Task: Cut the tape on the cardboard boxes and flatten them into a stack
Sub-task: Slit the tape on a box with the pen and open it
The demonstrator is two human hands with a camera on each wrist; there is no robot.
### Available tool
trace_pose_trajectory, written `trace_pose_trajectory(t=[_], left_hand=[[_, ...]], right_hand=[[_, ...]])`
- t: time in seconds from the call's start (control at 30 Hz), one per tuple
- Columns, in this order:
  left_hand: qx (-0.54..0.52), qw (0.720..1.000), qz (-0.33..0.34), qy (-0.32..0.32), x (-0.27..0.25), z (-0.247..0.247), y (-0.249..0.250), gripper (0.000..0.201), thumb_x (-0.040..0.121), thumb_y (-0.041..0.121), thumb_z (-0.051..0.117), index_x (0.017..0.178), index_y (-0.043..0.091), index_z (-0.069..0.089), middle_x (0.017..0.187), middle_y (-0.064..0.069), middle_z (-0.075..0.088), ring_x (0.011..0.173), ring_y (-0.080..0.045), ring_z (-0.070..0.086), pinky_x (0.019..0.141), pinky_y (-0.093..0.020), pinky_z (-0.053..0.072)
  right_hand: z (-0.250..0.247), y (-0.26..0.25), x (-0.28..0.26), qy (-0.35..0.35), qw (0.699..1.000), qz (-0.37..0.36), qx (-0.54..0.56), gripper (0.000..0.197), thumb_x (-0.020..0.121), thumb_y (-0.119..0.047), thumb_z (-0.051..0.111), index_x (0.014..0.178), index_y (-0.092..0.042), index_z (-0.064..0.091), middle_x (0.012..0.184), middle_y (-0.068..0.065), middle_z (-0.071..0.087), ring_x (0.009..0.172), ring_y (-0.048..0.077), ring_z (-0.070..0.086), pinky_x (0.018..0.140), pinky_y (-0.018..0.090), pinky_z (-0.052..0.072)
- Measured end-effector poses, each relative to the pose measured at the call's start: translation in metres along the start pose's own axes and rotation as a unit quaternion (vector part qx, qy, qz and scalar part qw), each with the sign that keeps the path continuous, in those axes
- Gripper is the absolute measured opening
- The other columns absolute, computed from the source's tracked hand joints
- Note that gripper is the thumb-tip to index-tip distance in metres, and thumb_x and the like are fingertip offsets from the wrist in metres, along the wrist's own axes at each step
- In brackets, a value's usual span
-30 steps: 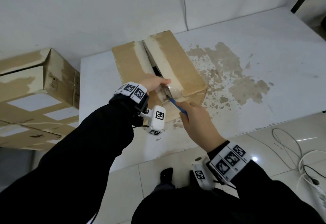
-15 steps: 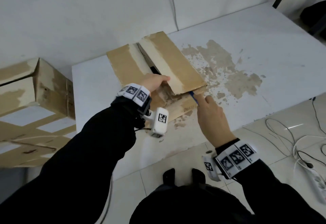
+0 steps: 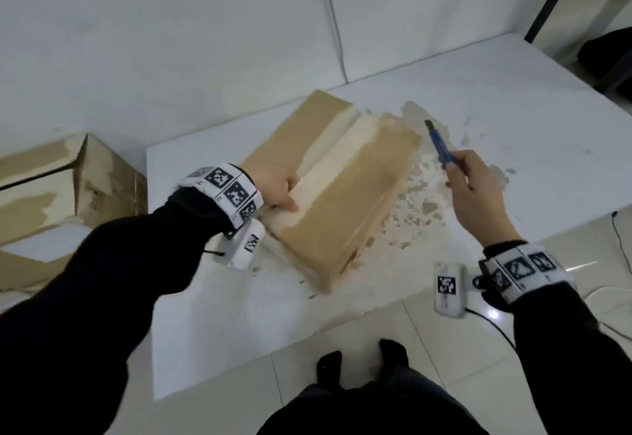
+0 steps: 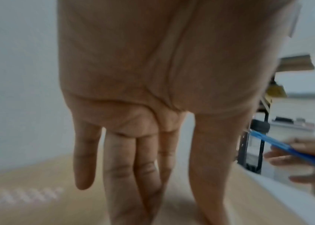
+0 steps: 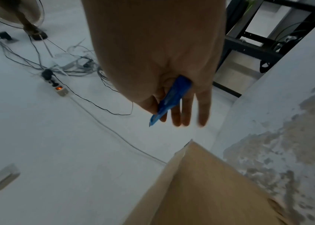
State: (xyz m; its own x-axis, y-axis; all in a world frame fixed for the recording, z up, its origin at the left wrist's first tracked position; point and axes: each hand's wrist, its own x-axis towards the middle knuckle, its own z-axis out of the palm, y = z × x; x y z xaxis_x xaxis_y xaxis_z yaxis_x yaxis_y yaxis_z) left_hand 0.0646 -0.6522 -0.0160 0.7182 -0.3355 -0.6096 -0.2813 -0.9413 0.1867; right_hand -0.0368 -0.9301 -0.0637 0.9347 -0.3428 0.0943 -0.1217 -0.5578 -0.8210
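- Box (image 3: 337, 191): cardboard, lying on the white worktop (image 3: 513, 109) under the left fingers, a pale tape strip (image 3: 337, 157) running away from the fingertips.
- Left hand (image 3: 275, 188): fingers straight and close together, pressing flat on the box top.
- Right hand (image 3: 477, 191): fingers clamped on a blue knife (image 3: 439, 143), blade pointing up, beyond the box's far edge and clear of it.
- Step, as judged: between cuts. The next move calls for bringing the blade down to the tape seam, away from the left fingertips.
- More boxes (image 3: 51, 191) stand beyond the left wrist.
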Motion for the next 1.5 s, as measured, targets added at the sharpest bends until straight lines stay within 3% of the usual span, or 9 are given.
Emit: trace_pose_trajectory(t=[0.07,0.17,0.27,0.33,0.5,0.6,0.73,1.37,1.5], left_hand=[[0.085,0.996,-0.031,0.019,-0.005,-0.012,-0.005,0.027,0.087,0.021,0.066,0.109,0.01,0.056,0.112,-0.008,0.061,0.098,-0.024,0.054,0.078,-0.025,0.037],[0.17,0.975,-0.098,0.108,-0.008,-0.019,-0.014,0.034,0.089,0.016,0.054,0.123,0.016,0.05,0.12,-0.006,0.059,0.111,-0.025,0.052,0.103,-0.034,0.028],[0.162,0.974,-0.101,0.125,-0.002,-0.004,-0.012,0.072,0.084,0.048,0.06,0.144,0.023,0.03,0.145,-0.01,0.04,0.132,-0.029,0.037,0.114,-0.045,0.014],[0.118,0.986,-0.056,0.101,0.001,0.013,0.009,0.096,0.076,0.064,0.061,0.151,0.028,0.014,0.157,-0.006,0.019,0.143,-0.029,0.017,0.116,-0.046,0.008],[0.055,0.99,-0.042,0.124,0.013,0.03,0.049,0.101,0.066,0.07,0.067,0.146,0.026,0.023,0.144,-0.008,0.031,0.132,-0.028,0.03,0.112,-0.042,0.019],[0.03,0.992,-0.071,0.101,0.021,0.025,0.054,0.108,0.053,0.07,0.075,0.142,0.032,0.028,0.133,-0.003,0.033,0.125,-0.028,0.034,0.107,-0.05,0.028],[0.0,0.993,-0.088,0.075,0.026,0.016,0.062,0.107,0.044,0.057,0.087,0.133,0.028,0.036,0.125,-0.002,0.032,0.119,-0.026,0.031,0.096,-0.054,0.041],[0.055,0.984,-0.063,0.154,0.021,0.017,0.074,0.094,0.048,0.047,0.089,0.124,0.017,0.042,0.123,-0.006,0.032,0.118,-0.025,0.028,0.091,-0.038,0.038],[0.034,0.976,-0.046,0.211,0.018,0.009,0.07,0.094,0.046,0.05,0.088,0.12,0.016,0.043,0.121,-0.006,0.033,0.115,-0.024,0.029,0.096,-0.044,0.041]], right_hand=[[0.003,0.003,0.024,-0.052,0.998,0.037,-0.03,0.025,0.102,-0.019,0.031,0.116,-0.006,0.048,0.076,0.002,0.051,0.061,0.021,0.048,0.053,0.032,0.037],[0.015,0.005,0.033,-0.16,0.975,0.125,0.096,0.018,0.104,-0.018,0.029,0.111,-0.006,0.04,0.105,0.012,0.055,0.081,0.025,0.057,0.063,0.032,0.052],[0.027,-0.002,0.014,-0.217,0.916,0.199,0.273,0.008,0.104,-0.013,0.028,0.108,-0.009,0.033,0.107,0.01,0.052,0.078,0.017,0.056,0.054,0.019,0.053],[0.031,0.0,0.001,-0.256,0.886,0.213,0.321,0.01,0.104,-0.012,0.028,0.111,-0.009,0.034,0.102,0.008,0.057,0.076,0.021,0.06,0.055,0.025,0.055],[0.027,0.025,0.018,-0.259,0.965,0.008,0.047,0.015,0.101,-0.016,0.04,0.11,-0.015,0.051,0.083,0.007,0.059,0.059,0.017,0.053,0.05,0.03,0.046],[0.015,0.035,0.047,-0.258,0.96,-0.104,-0.041,0.026,0.1,-0.016,0.042,0.121,-0.022,0.055,0.081,0.006,0.063,0.048,0.01,0.042,0.044,0.019,0.033],[0.003,0.033,0.071,-0.294,0.933,-0.181,-0.1,0.031,0.099,-0.015,0.043,0.122,-0.029,0.058,0.074,0.008,0.064,0.044,0.014,0.04,0.045,0.028,0.034],[-0.013,0.034,0.087,-0.422,0.902,-0.095,0.016,0.023,0.096,-0.016,0.051,0.108,-0.026,0.067,0.067,-0.002,0.063,0.039,0.002,0.041,0.043,0.017,0.036],[-0.011,0.026,0.058,-0.538,0.828,-0.148,-0.051,0.024,0.095,-0.017,0.051,0.11,-0.03,0.065,0.069,-0.008,0.064,0.042,0.001,0.043,0.043,0.016,0.038]])
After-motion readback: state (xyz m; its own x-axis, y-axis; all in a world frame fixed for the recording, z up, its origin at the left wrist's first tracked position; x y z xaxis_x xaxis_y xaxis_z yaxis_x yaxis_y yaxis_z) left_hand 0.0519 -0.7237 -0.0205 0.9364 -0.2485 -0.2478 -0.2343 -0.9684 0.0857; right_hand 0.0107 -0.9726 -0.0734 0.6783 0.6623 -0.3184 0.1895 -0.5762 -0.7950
